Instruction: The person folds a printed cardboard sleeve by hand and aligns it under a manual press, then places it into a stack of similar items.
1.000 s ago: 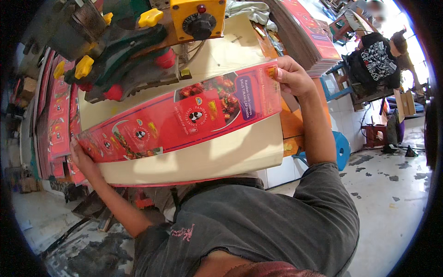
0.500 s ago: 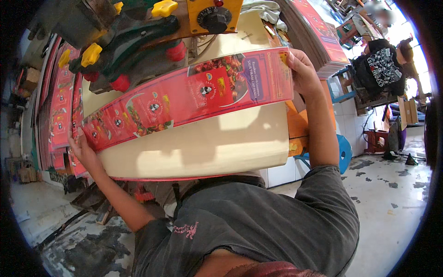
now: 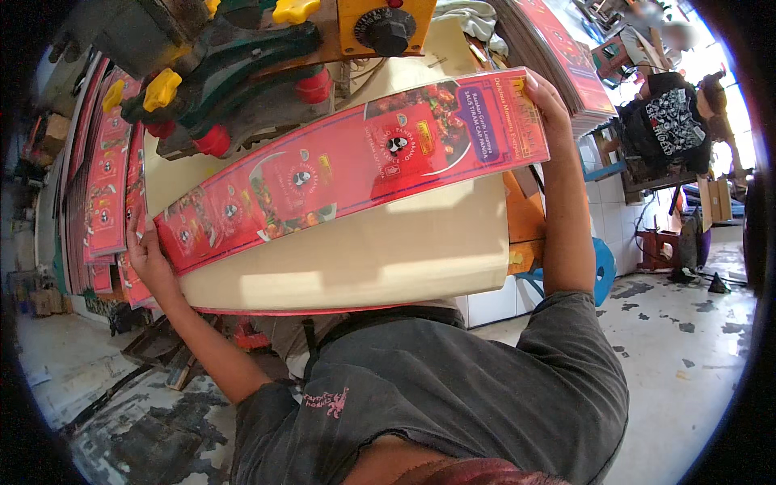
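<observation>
Since the earlier frame the long printed red strip (image 3: 347, 174) sits farther up the pale worktop (image 3: 356, 259), its right end raised nearer the machine's yellow control box (image 3: 388, 24). The right hand (image 3: 543, 101) grips that far end, fingers wrapped over the edge; the left hand (image 3: 145, 255) pinches the lower left end, fingers closed on it. The strip runs slantwise above the worktop, just under the machine's red knobs (image 3: 214, 139). Stacks of similar red sheets (image 3: 101, 194) stand at the left.
</observation>
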The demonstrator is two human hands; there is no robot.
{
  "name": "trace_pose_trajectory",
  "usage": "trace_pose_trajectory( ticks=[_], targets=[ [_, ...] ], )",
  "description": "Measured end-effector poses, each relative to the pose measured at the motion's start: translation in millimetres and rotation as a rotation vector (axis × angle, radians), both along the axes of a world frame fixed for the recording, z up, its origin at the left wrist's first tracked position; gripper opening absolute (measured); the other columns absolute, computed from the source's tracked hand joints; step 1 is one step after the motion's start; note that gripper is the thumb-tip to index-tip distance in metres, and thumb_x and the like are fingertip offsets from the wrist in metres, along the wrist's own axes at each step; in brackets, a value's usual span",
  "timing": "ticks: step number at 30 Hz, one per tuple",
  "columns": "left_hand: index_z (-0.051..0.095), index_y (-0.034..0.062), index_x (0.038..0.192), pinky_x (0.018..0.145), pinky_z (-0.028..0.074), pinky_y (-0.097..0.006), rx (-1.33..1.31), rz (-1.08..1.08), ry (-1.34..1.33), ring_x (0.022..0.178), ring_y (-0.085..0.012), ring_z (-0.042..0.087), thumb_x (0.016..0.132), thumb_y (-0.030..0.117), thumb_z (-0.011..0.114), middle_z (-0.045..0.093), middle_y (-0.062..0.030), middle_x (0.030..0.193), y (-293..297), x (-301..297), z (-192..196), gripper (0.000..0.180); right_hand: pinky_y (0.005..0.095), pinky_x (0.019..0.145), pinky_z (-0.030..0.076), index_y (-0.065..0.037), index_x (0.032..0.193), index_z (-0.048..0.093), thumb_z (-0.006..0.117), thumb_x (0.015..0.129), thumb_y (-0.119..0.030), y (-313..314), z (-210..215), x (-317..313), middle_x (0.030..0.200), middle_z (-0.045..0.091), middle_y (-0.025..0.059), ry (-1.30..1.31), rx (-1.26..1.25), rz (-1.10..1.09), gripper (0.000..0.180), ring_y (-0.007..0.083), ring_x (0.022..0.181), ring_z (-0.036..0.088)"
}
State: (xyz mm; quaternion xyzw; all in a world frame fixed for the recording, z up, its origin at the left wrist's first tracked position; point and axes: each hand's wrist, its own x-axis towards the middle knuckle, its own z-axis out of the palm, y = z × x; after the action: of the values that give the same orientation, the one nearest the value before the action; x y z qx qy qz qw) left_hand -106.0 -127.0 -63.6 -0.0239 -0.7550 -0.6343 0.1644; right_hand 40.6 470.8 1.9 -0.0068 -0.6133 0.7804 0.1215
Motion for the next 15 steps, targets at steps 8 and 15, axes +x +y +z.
trace_pose_trajectory(
  ticks=[8,15],
  targets=[
    [0.063,-0.0021,0.122,0.087,0.052,-0.026,0.061,0.076,0.052,0.093,-0.0078,0.062,0.107,0.017,0.063,0.067,-0.0032,0.101,-6,-3,-5,0.025,0.0288,0.083,0.058,0.004,0.126,0.065,0.061,0.104,-0.029,7,-9,0,0.110,0.073,0.0092,0.037,-0.043,0.039,0.039,0.0133,0.095,0.071],
    [0.064,-0.0016,0.116,0.091,0.049,-0.029,-0.013,0.330,0.120,0.099,-0.0131,0.058,0.108,0.029,0.061,0.064,-0.0067,0.108,-14,-1,-5,0.032,0.0219,0.057,0.042,0.000,0.108,0.075,0.072,0.099,-0.027,13,-1,3,0.081,0.067,-0.0012,-0.102,0.428,-0.064,0.029,0.0043,0.069,0.057]
  ],
)
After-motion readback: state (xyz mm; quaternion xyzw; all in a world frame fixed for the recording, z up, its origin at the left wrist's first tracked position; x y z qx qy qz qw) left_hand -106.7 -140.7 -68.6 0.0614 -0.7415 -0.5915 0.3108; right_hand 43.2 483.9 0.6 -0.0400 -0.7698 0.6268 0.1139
